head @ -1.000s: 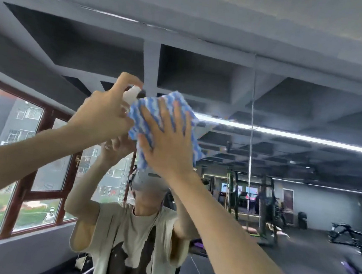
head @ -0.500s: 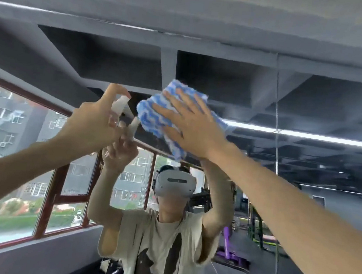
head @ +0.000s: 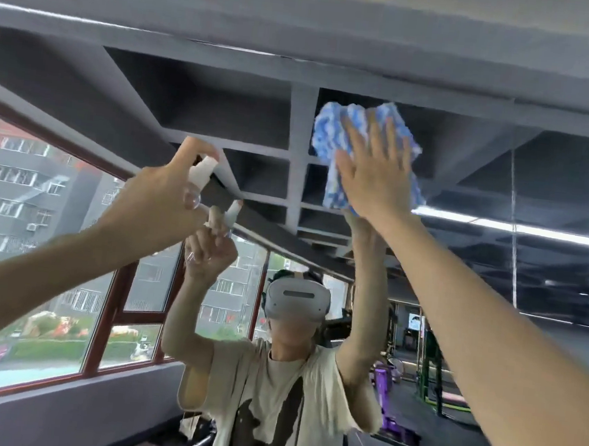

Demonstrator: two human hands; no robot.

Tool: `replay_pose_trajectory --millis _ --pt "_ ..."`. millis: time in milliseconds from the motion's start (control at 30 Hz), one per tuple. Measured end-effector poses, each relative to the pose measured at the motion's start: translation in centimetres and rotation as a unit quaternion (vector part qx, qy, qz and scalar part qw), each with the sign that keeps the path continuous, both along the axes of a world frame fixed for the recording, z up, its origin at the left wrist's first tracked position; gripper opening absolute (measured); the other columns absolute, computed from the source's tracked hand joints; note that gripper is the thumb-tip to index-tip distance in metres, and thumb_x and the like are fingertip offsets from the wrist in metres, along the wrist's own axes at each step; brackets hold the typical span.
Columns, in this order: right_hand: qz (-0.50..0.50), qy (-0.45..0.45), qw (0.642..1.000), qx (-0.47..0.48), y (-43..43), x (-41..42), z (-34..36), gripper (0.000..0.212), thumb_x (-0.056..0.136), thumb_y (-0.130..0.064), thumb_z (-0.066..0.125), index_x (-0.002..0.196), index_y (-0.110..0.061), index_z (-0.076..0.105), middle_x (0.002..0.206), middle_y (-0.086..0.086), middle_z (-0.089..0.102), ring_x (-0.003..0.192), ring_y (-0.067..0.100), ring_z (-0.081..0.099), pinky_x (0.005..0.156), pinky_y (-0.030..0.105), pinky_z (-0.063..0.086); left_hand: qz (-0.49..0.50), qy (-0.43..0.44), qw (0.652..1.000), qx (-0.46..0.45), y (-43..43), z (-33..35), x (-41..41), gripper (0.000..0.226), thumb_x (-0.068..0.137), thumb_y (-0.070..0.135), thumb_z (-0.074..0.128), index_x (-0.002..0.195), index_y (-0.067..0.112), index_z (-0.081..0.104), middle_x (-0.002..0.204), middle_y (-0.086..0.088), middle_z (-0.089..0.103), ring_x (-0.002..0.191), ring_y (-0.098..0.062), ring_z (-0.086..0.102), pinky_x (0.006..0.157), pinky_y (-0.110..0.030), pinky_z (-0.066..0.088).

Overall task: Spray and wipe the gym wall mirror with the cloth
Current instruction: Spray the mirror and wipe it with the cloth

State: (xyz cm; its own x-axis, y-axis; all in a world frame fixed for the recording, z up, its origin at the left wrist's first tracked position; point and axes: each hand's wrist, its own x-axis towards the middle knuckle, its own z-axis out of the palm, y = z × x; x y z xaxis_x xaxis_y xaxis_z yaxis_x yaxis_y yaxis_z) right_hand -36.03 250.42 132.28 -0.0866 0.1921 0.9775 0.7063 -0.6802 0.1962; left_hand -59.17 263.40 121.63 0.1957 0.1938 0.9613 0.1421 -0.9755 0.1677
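Fingers of the right hand (head: 374,180) lie straight and spread, pressing the blue-and-white cloth (head: 331,132) flat on the wall mirror (head: 552,279) at upper centre; cloth shows above and left of the fingertips. At centre left, the left hand (head: 157,204) grips a small spray bottle (head: 202,171), forefinger curled over its white nozzle.

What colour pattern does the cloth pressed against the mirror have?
Blue and white wavy stripes on the cloth, seen in the head view.

No legible text, apparently.
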Motion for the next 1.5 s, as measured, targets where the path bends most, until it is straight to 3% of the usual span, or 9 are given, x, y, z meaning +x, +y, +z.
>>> replay_pose_trajectory --millis 200,333,567,700,867,1033,1167,1300,1500 --pt "0.059 -0.074 0.994 -0.056 7.5 -4.9 -8.7 0.057 0.101 -0.047 0.019 0.154 -0.027 0.023 0.162 0.006 0.012 0.15 0.03 0.004 0.12 0.049 0.001 -0.084 -0.021 0.996 -0.004 0.8 -0.9 -0.4 0.054 0.086 0.005 0.063 0.127 0.023 0.033 0.085 -0.001 0.062 0.058 -0.011 0.056 0.057 -0.031 0.048" --pt "0.166 0.054 0.974 -0.146 5.8 -6.0 -8.3 0.048 0.107 -0.032 0.015 0.155 -0.03 0.014 0.163 -0.002 -0.008 0.143 0.011 -0.024 0.114 0.032 -0.022 -0.27 -0.004 0.96 -0.072 -0.5 -0.8 1.5 0.048 0.095 0.022 0.057 0.126 0.022 0.021 0.088 -0.003 0.064 0.067 -0.013 0.06 0.068 -0.035 0.052" --pt "0.533 0.321 0.782 -0.025 3.8 -9.1 -8.9 0.054 0.098 -0.043 0.033 0.148 -0.026 0.039 0.159 -0.005 0.023 0.145 0.014 0.025 0.119 0.04 0.025 -0.419 -0.066 0.887 -0.186 -3.2 1.4 6.6 0.033 0.101 0.023 0.047 0.122 0.022 0.022 0.102 0.0 0.054 0.09 -0.002 0.062 0.075 -0.019 0.054" --pt "0.416 0.203 0.886 0.011 2.8 -8.6 -10.3 0.038 0.092 -0.025 0.051 0.128 -0.016 0.059 0.118 -0.007 0.037 0.119 0.014 0.041 0.107 0.036 0.037 -0.397 -0.062 0.883 -0.243 -2.3 2.0 7.9 0.052 0.083 0.054 0.053 0.123 0.041 0.021 0.128 -0.024 0.048 0.119 -0.034 0.052 0.104 -0.049 0.043" --pt "0.389 0.241 0.886 -0.077 1.8 -8.4 -9.8 0.046 0.092 -0.024 0.062 0.135 -0.021 0.048 0.125 0.002 0.046 0.101 0.011 0.05 0.087 0.024 0.043 -0.383 -0.041 0.889 -0.248 -1.4 2.1 9.1 0.074 0.063 0.07 0.044 0.128 0.041 0.023 0.129 -0.023 0.048 0.126 -0.035 0.045 0.108 -0.051 0.036" --pt "0.349 0.193 0.917 -0.023 1.6 -8.8 -10.4 0.038 0.093 -0.021 0.061 0.127 -0.008 0.049 0.121 0.005 0.049 0.102 0.013 0.052 0.085 0.024 0.046 -0.409 -0.027 0.883 -0.23 -1.5 2.2 8.6 0.028 0.087 0.062 0.031 0.098 0.039 0.041 0.103 -0.009 0.047 0.106 -0.026 0.046 0.106 -0.045 0.036" --pt "0.506 0.275 0.812 0.09 -1.8 -7.8 -10.7 0.009 0.098 -0.008 0.049 0.09 -0.012 0.047 0.084 0.009 0.052 0.061 0.018 0.053 0.051 0.022 0.043 -0.188 -0.033 0.976 -0.106 -1.8 2.0 9.8 0.048 0.103 0.041 0.025 0.145 0.019 0.028 0.139 -0.006 0.039 0.129 -0.024 0.034 0.109 -0.038 0.023" --pt "0.53 0.304 0.783 0.12 -4.6 -4.9 -12.1 0.007 0.102 -0.019 0.042 0.098 -0.02 0.048 0.073 0.008 0.052 0.063 0.025 0.05 0.053 0.034 0.043 0.16 -0.034 0.984 0.066 -0.9 0.5 11.5 0.061 0.101 0.044 0.025 0.142 0.002 0.04 0.112 -0.019 0.053 0.095 -0.034 0.049 0.086 -0.043 0.034" --pt "0.462 0.306 0.83 0.061 -8.3 -2.3 -13.5 0.065 0.094 -0.029 0.06 0.148 -0.04 0.024 0.07 -0.018 0.066 0.065 0.019 0.068 0.053 0.023 0.055 0.162 -0.057 0.97 0.173 1.0 0.5 11.9 0.074 0.097 0.056 0.02 0.15 0.004 0.029 0.155 -0.019 0.026 0.145 -0.035 0.018 0.12 -0.047 0.001"
